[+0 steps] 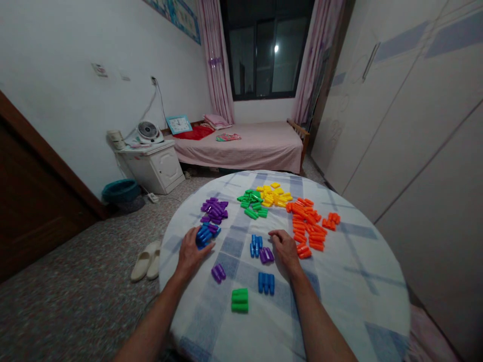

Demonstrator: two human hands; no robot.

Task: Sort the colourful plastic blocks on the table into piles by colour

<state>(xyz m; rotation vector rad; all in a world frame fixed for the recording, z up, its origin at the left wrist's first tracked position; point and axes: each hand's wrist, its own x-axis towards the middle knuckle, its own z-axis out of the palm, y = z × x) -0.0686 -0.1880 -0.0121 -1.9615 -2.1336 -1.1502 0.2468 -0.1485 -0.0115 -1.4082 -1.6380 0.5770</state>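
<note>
My left hand (190, 254) curls around a bunch of blue plastic pieces (204, 235) at the left of a round table (358, 281) covered in a checked cloth. My right hand (285, 249) rests palm down, fingers curled, between a small purple group (266, 255) and the orange pile (308, 226). A blue group (256, 245) lies just left of the purple one. Close to me lie a purple pair (218, 273), a blue group of three (266, 283) and a green group of three (240, 300).
Farther back sit a purple pile (214, 209), a green pile (253, 201) and a yellow pile (274, 195). Slippers (146, 260) lie on the floor to the left. A bed (249, 143), a white nightstand (153, 166) and a wardrobe (407, 125) stand beyond.
</note>
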